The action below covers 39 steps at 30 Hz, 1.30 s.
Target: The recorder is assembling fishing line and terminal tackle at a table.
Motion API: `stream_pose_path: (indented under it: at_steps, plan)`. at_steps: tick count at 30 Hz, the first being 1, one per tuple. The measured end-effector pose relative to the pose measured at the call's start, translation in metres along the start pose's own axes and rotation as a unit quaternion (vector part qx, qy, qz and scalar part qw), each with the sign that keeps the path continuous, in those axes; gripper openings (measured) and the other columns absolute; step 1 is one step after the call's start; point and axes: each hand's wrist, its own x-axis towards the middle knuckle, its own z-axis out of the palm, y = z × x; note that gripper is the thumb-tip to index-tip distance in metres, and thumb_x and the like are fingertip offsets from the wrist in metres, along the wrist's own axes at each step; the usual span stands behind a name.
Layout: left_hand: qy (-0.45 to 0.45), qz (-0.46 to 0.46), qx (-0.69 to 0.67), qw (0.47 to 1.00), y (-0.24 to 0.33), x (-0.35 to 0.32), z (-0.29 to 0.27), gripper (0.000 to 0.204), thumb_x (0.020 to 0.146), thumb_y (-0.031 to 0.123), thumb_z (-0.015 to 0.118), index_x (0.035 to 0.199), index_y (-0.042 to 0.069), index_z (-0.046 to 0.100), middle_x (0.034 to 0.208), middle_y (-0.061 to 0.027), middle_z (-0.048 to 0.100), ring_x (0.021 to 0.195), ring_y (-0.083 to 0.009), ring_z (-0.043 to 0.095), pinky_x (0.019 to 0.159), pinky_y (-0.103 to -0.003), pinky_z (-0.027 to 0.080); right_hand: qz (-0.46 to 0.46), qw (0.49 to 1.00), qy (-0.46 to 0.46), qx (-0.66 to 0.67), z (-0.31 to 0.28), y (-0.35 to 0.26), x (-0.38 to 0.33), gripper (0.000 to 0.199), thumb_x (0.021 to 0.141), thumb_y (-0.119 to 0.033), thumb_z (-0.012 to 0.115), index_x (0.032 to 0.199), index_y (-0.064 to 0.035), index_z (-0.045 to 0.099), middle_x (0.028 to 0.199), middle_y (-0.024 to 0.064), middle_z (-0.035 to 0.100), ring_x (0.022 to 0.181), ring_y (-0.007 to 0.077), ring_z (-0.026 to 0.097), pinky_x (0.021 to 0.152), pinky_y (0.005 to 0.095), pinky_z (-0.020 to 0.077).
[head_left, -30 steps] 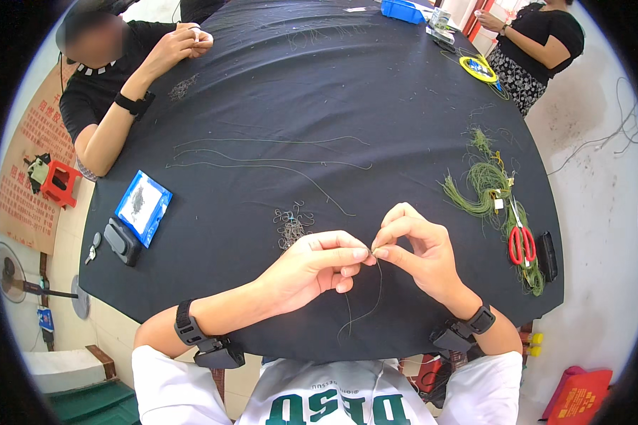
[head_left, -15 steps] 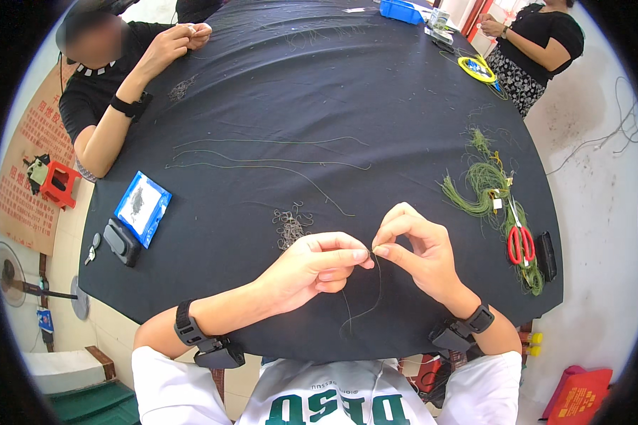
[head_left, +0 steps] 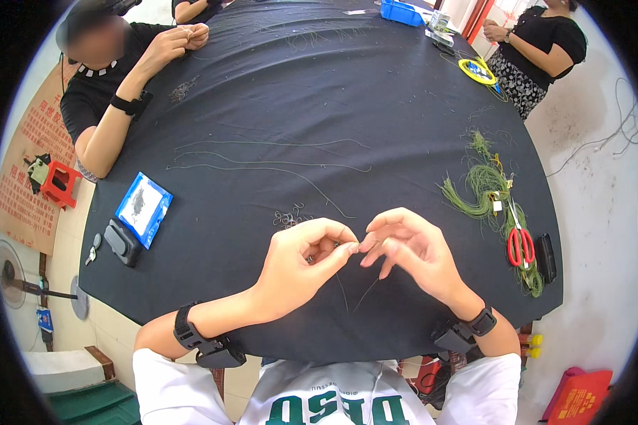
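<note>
Line (head_left: 343,290) hangs lengthwise toward shirt (head_left: 333,397); left hand (head_left: 290,262) pinches it, nearer hooks (head_left: 287,218); right hand (head_left: 418,255) just beside, loosely curled, hold unclear.

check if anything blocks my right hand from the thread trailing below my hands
Nothing visible does. The right hand is close beside the left hand, fingertips nearly meeting or touching, and the thread trails just below. The hooks lie beyond the left hand, outside that gap.
</note>
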Motion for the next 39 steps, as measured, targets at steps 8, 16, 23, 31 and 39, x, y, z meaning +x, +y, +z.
stream_pose_path:
  at_steps: [8, 16, 23, 31, 39]
  plan:
    - [0.025, 0.122, 0.148, 0.981, 0.011, 0.002, 0.001, 0.01, 0.08, 0.0, 0.066, 0.089, 0.002, 0.064, 0.07, 0.0017, 0.055, 0.055, -0.0015, 0.04, 0.048, -0.02, 0.031, -0.076, 0.972, 0.058, -0.214, -0.001, 0.0, -0.004, 0.024, 0.084, -0.006, 0.066, 0.106, -0.0041, 0.059, 0.068, 0.0004, 0.063, 0.06, 0.0027, 0.056, 0.05, 0.0187, 0.0415]
    - [0.023, 0.14, 0.161, 0.977, 0.012, 0.001, 0.002, 0.01, 0.078, 0.0, 0.068, 0.088, 0.003, 0.065, 0.063, 0.0026, 0.048, 0.051, -0.0025, 0.035, 0.047, -0.021, 0.028, -0.246, 0.859, 0.054, -0.446, 0.005, -0.013, -0.001, 0.018, 0.075, -0.004, 0.07, 0.092, -0.0063, 0.066, 0.059, 0.0039, 0.053, 0.047, 0.0121, 0.047, 0.046, 0.0259, 0.037]
    - [0.016, 0.09, 0.137, 0.986, 0.011, 0.001, 0.003, 0.008, 0.08, 0.001, 0.066, 0.087, 0.002, 0.064, 0.062, 0.0002, 0.048, 0.05, -0.0054, 0.033, 0.047, -0.024, 0.03, -0.299, 0.85, 0.066, -0.428, 0.004, 0.001, 0.0, 0.012, 0.074, -0.002, 0.069, 0.086, -0.0061, 0.066, 0.06, 0.0045, 0.055, 0.045, 0.0147, 0.045, 0.046, 0.0271, 0.0377]
    - [-0.011, 0.051, 0.11, 0.993, 0.006, -0.001, 0.0, 0.008, 0.083, -0.001, 0.063, 0.091, -0.001, 0.064, 0.074, 0.0033, 0.057, 0.057, 0.0012, 0.038, 0.049, -0.017, 0.029, -0.255, 0.875, 0.079, -0.404, 0.006, 0.004, -0.001, 0.013, 0.075, -0.004, 0.069, 0.087, -0.0071, 0.066, 0.051, 0.0013, 0.043, 0.043, 0.0117, 0.041, 0.044, 0.0273, 0.0347]
    - [-0.014, -0.027, -0.034, 0.999, 0.003, 0.0, 0.007, 0.009, 0.086, 0.003, 0.062, 0.093, -0.002, 0.064, 0.073, 0.0012, 0.06, 0.06, -0.002, 0.049, 0.054, -0.019, 0.04, -0.365, 0.812, 0.083, -0.448, 0.003, 0.015, 0.002, 0.014, 0.076, -0.007, 0.068, 0.09, -0.0065, 0.065, 0.058, 0.0037, 0.054, 0.048, 0.018, 0.053, 0.046, 0.031, 0.0434]
